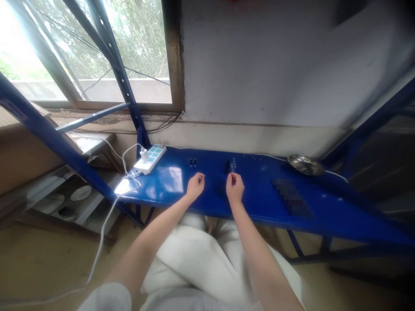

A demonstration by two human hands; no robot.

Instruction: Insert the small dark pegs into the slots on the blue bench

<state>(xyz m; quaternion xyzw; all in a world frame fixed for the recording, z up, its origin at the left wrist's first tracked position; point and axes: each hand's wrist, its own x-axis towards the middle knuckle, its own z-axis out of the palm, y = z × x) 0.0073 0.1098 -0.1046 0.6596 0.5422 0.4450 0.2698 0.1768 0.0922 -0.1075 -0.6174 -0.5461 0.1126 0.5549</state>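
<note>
the left hand (195, 186) is held over the front part of the blue table (214, 194), its fingers curled in and the thumb drawn up near the fingertips. a small dark spot shows there, but it is too small and blurred to tell whether it is a piece in the grip or just shadow, so i cannot tell if the fingertips are clamped on anything. the right hand (235, 188) is beside it, a gap between the two, with its fingers bent and the thumb close to them; a dark patch shows between, and again i cannot tell whether the tips meet or hold something.

just beyond the right fingertips lie a slim dark piece (228, 166) and, to its right, a short row of small clear pieces (234, 163). whether the hand touches them is unclear. beyond the left hand, two small dark pieces (193, 162) lie side by side on the table, apart from the fingers. a few tiny bits (256, 159) are further right, near the back edge.

a shiny metal dish (305, 164) sits at the back right, with a dark, pixelated object (292, 198) nearer the front. at the left end is a white power strip (151, 159) with a plug (144, 153) in it.
</note>
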